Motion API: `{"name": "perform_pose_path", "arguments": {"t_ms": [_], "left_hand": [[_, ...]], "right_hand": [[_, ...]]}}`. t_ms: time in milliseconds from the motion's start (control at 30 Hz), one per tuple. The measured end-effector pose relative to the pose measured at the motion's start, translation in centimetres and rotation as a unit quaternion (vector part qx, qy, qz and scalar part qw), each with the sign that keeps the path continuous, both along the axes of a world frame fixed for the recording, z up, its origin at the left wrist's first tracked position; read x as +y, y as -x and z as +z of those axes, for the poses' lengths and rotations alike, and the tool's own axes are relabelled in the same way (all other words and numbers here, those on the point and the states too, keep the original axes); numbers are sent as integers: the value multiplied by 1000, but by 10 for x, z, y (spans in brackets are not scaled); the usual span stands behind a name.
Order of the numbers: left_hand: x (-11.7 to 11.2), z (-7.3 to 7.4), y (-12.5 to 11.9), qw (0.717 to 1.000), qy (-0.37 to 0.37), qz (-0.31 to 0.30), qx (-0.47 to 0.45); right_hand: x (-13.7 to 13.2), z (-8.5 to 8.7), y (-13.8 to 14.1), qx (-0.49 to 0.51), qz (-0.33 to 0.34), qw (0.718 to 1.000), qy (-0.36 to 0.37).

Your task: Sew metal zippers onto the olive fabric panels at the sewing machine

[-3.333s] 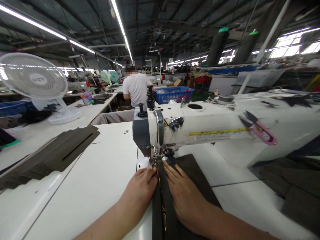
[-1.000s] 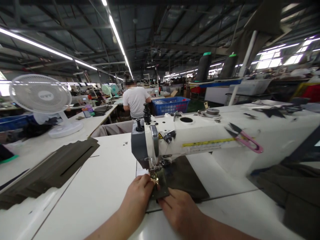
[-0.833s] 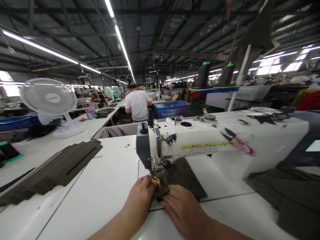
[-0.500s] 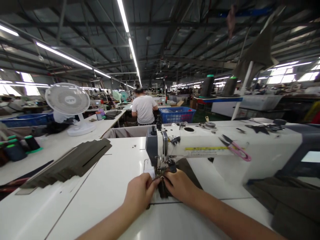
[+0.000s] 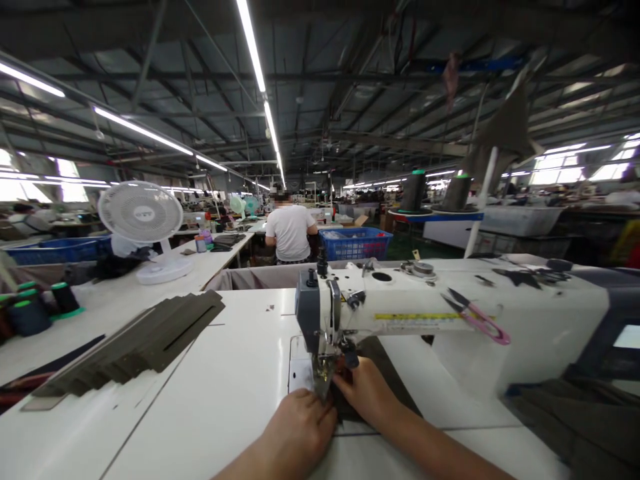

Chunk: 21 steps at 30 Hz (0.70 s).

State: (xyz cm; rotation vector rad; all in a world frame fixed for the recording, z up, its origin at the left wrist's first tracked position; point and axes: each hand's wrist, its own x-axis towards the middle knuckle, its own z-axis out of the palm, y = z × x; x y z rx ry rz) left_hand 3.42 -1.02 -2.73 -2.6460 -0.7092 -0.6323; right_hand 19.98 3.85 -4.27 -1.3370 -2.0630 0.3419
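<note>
One curled left hand clamped on cloth, arched right hand, its grip unclear.

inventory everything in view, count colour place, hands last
sewing machine: one, white-grey, centre-right
table: one, white, under machine
work cloth: count unclear, dark, partly beneath machine
stacked cloth: several, dark olive, left
cloth heap: count unclear, dark, lower right
snips: one, pink-handled, on machine front
rear thread cones: two, dark, behind machine
left thread cones: several, dark, far left
large fan: one, white, left
basket: one, blue, beyond machine
co-worker: one, white shirt, ahead
ceiling lights: several, white, overhead
left hand: one, bare, by work cloth
right hand: one, bare, over work cloth
</note>
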Motion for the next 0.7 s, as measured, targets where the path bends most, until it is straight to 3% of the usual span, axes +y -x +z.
{"name": "perform_pose_path", "arguments": {"t_ms": [167, 567, 700], "left_hand": [[4, 0, 1, 997, 66, 26, -2], [3, 1, 2, 999, 41, 33, 15], [4, 1, 2, 997, 64, 36, 33]], "right_hand": [[0, 4, 3, -26, -49, 998, 0], [-11, 14, 7, -123, -131, 984, 13], [-13, 14, 10, -144, -158, 977, 23]]}}
